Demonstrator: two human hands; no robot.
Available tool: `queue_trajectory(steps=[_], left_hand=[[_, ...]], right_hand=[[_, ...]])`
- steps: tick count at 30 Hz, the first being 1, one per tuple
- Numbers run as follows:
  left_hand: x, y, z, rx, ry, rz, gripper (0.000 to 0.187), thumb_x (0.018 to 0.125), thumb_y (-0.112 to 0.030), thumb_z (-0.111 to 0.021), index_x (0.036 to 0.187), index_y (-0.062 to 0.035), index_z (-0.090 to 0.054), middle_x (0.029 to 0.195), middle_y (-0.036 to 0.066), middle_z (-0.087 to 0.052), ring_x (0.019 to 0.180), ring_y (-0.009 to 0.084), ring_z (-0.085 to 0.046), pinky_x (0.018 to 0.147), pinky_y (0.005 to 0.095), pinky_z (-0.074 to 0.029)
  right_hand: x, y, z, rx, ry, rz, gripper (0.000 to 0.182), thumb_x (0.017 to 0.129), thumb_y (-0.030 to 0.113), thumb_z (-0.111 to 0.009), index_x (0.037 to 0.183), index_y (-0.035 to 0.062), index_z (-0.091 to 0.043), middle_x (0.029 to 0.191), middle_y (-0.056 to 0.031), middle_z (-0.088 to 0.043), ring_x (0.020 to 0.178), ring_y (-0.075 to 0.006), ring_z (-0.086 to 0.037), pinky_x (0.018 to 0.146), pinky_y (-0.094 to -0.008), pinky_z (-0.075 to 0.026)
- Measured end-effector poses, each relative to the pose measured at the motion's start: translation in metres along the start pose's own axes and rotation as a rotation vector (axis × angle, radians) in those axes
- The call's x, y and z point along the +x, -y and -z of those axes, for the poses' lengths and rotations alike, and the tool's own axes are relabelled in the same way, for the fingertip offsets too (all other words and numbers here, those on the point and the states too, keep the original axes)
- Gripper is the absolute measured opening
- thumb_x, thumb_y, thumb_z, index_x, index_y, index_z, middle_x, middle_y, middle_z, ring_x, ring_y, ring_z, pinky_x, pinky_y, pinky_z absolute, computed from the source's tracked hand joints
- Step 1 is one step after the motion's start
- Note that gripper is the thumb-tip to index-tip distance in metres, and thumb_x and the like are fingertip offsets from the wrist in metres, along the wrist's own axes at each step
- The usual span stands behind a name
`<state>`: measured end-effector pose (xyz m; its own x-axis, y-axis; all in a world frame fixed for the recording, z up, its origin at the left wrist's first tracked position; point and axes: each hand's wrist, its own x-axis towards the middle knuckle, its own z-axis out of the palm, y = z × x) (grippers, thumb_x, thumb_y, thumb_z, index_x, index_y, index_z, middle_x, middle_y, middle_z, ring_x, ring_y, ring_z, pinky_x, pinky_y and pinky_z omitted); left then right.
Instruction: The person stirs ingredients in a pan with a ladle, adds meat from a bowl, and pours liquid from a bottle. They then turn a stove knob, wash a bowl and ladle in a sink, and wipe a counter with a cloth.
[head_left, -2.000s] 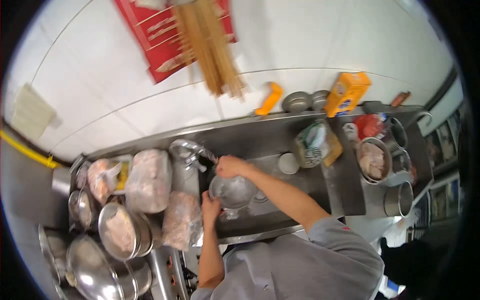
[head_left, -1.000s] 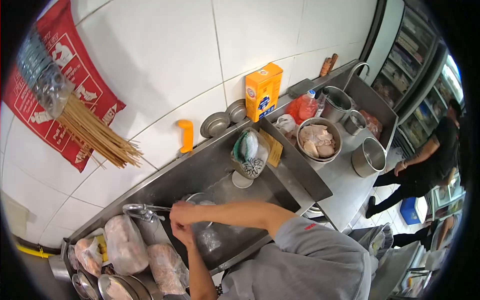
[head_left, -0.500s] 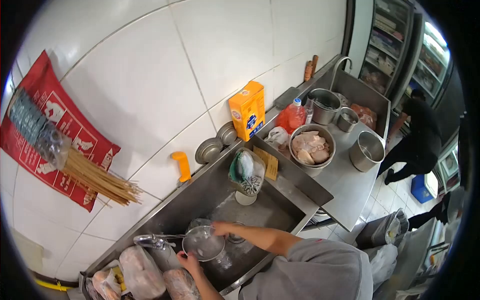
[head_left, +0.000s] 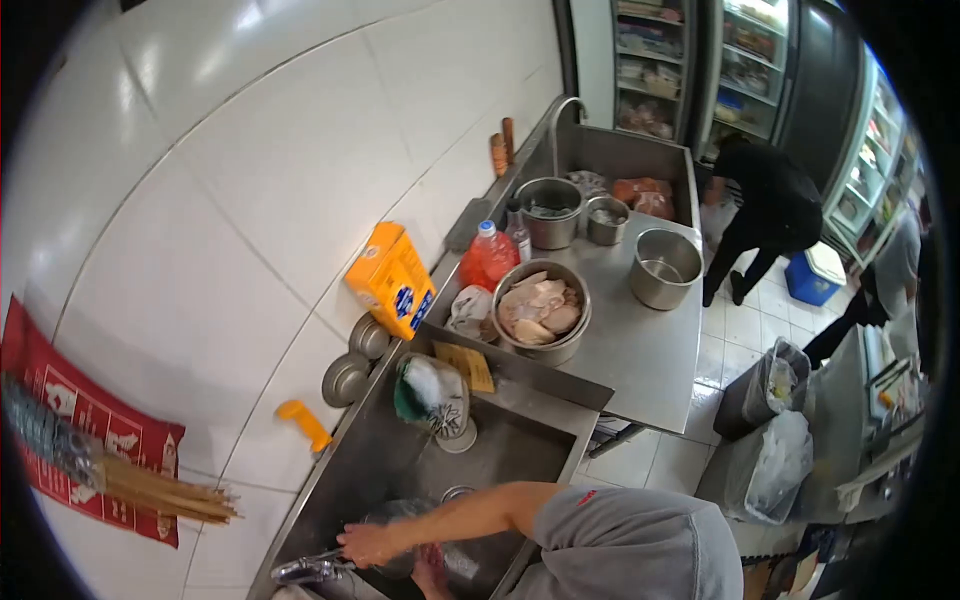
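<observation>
My right hand [head_left: 368, 544] reaches across the steel sink [head_left: 520, 445], beside the faucet [head_left: 305, 568]; its fingers are slightly apart, with nothing visible between them. My left hand [head_left: 430, 572] is low in the sink, partly behind my right wrist, at the side of a round bowl mostly hidden under my right forearm. Its fingertips are hard to make out. A clear plastic item [head_left: 398, 510] shows just behind the forearm. Farther up the sink stands a container with a green and white bag [head_left: 432, 395].
An orange box [head_left: 390, 280] leans by the wall. The steel counter [head_left: 640, 360] holds a pot of raw chicken [head_left: 541, 308], a red-liquid bottle [head_left: 489, 257] and an empty pot [head_left: 666, 268]. A person in black [head_left: 768, 200] bends near the fridges; bins [head_left: 750, 400] stand at right.
The view has swung right. My right hand has left the bowl's rim and moved over to the faucet. The bowl is now mostly covered by my forearm.
</observation>
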<state>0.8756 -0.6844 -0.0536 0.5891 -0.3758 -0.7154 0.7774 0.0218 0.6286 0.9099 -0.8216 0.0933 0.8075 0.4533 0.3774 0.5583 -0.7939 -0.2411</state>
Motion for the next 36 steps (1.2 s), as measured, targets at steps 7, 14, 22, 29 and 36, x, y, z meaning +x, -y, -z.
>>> queue_trajectory(steps=[7,14,22,29,36], left_hand=[[0.040,-0.013,0.014,-0.163,0.135,-0.072,0.056,0.092,-0.027,-0.051,0.138,-0.0044,-0.030,0.125,0.019,-0.049,0.107,0.0335,-0.056,0.091,0.0435,-0.050],[0.027,-0.026,0.002,0.049,0.136,-0.129,0.058,0.090,-0.026,-0.053,0.138,-0.0051,-0.027,0.124,0.021,-0.049,0.100,0.0355,-0.058,0.084,0.0442,-0.053],[-0.018,-0.062,-0.026,0.297,0.128,-0.220,0.062,0.089,-0.025,-0.055,0.138,-0.0058,-0.023,0.123,0.024,-0.048,0.092,0.0378,-0.061,0.074,0.0449,-0.056],[-0.059,-0.090,-0.021,0.470,0.046,-0.340,0.065,0.087,-0.025,-0.056,0.139,-0.0064,-0.020,0.122,0.026,-0.048,0.085,0.0398,-0.063,0.066,0.0456,-0.059],[-0.020,-0.065,0.008,0.771,-0.139,-0.172,0.061,0.085,-0.019,-0.057,0.134,-0.0026,-0.026,0.117,0.026,-0.050,0.067,0.0379,-0.065,0.048,0.0395,-0.057]], right_hand=[[-0.003,0.002,-0.007,0.022,-0.229,-0.240,0.010,0.070,0.022,-0.059,0.071,0.0158,-0.067,0.088,-0.0002,-0.061,0.107,-0.0272,-0.046,0.095,-0.0464,-0.032],[-0.022,0.003,-0.049,-0.160,-0.039,-0.222,0.015,0.073,0.020,-0.057,0.071,0.0100,-0.067,0.087,-0.0034,-0.064,0.107,-0.0291,-0.050,0.097,-0.0460,-0.033],[-0.003,0.011,-0.009,0.478,-0.030,-0.552,0.014,0.073,0.020,-0.061,0.070,0.0079,-0.069,0.075,-0.0153,-0.065,0.086,-0.0287,-0.061,0.074,-0.0395,-0.047],[-0.123,-0.018,-0.045,0.445,-0.347,-1.006,0.049,0.079,0.023,-0.061,0.124,0.0078,-0.049,0.110,-0.0192,-0.057,0.086,-0.0357,-0.063,0.070,-0.0435,-0.056],[-0.138,-0.054,-0.048,1.091,-0.012,-1.056,0.034,0.074,0.016,-0.062,0.104,0.0010,-0.061,0.084,-0.0200,-0.065,0.062,-0.0293,-0.066,0.047,-0.0400,-0.052]])
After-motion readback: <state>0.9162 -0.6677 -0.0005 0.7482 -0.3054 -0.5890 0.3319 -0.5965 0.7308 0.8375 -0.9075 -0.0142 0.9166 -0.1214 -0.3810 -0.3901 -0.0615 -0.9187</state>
